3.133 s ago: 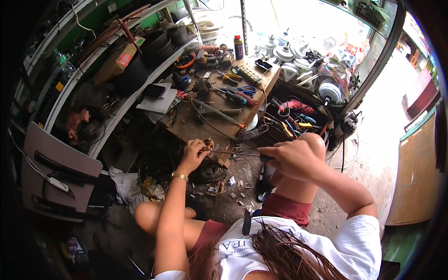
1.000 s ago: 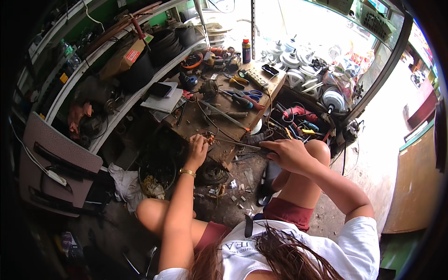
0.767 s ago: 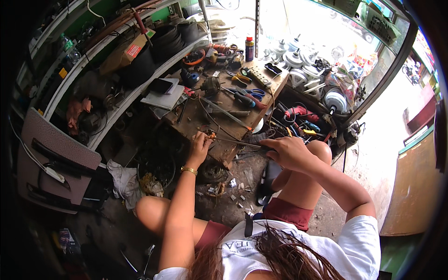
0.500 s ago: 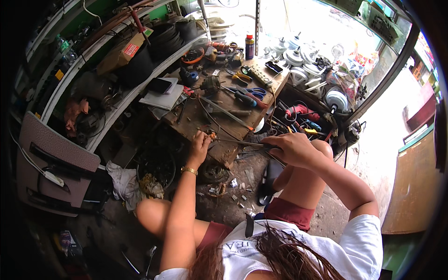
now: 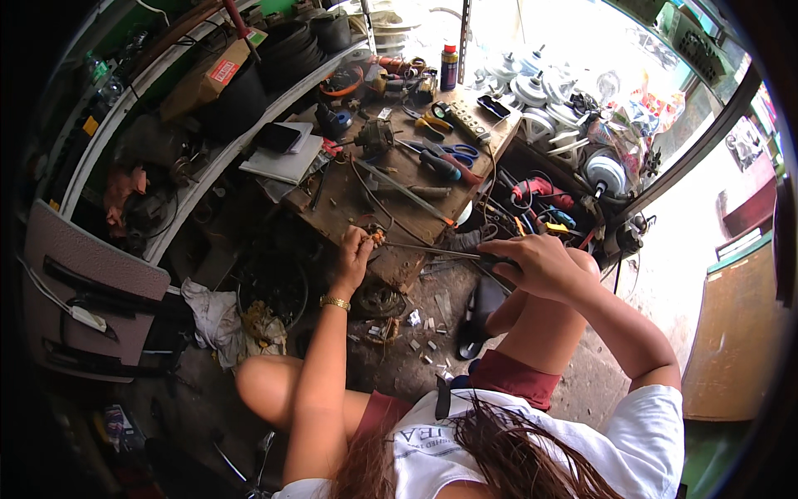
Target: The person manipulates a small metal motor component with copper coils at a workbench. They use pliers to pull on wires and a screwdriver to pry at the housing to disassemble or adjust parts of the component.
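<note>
My left hand (image 5: 355, 252) is closed, its fingertips pinching a small orange, copper-coloured part (image 5: 378, 237) at the near edge of the wooden workbench (image 5: 339, 208). What exactly this part is, I cannot make out. In my right hand (image 5: 540, 266), above my right knee, is a long thin screwdriver (image 5: 434, 249) with a dark handle. Its shaft points left, and the tip reaches to or close beside the copper-coloured part. A saw-like metal strip (image 5: 407, 193) with an orange end lies on the bench just beyond my hands.
On the bench are blue-handled scissors (image 5: 459, 154), yellow-handled pliers (image 5: 432, 125), a power strip (image 5: 462, 121), a small motor (image 5: 376, 137) and a spray can (image 5: 449, 68). A tool box (image 5: 540, 200) stands to the right. Small scraps (image 5: 416, 343) litter the floor.
My right hand and the screwdriver have shifted slightly to the right. The left hand keeps its pinch on the copper-coloured part. The whole view has tilted a little.
</note>
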Available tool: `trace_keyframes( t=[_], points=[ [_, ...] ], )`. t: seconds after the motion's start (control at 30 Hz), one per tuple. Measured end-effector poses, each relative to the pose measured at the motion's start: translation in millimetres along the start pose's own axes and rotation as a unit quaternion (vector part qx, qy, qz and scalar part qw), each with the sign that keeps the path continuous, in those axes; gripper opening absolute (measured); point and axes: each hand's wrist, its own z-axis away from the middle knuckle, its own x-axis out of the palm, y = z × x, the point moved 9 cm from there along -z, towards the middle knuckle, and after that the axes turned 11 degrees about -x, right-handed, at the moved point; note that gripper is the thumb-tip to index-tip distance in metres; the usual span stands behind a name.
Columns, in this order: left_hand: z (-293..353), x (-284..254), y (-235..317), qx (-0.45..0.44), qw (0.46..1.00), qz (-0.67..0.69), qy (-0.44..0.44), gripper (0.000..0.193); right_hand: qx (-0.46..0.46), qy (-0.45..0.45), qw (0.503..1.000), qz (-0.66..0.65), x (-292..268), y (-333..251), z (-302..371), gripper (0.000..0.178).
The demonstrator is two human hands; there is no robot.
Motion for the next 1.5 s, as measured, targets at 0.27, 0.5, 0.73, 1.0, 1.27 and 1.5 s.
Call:
trace_keyframes(
  t=[0.27,0.5,0.73,1.0,1.27,1.5],
  points=[
    [-1,1,-8,-0.022,0.999,0.034,-0.004,0.016,-0.017,0.024,1.000,-0.008,-2,5,-5,0.037],
    [-8,3,-1,-0.026,0.996,0.056,-0.059,0.016,-0.067,-0.021,0.996,0.048,5,1,-34,0.037],
    [-7,1,-24,-0.129,0.978,0.152,0.053,0.027,-0.038,0.003,0.999,0.035,39,-1,-32,0.040],
    [-4,10,-38,-0.204,0.946,0.227,0.111,0.030,0.086,0.057,0.985,-0.137,137,9,-2,0.044],
    [-5,-52,-70,-0.217,0.844,0.433,0.230,0.026,0.114,0.086,0.941,-0.305,81,40,19,0.051],
    [-10,-78,-17,-0.226,0.882,0.384,0.153,0.017,0.091,0.095,0.972,-0.194,160,-3,-66,0.055]
  ],
)
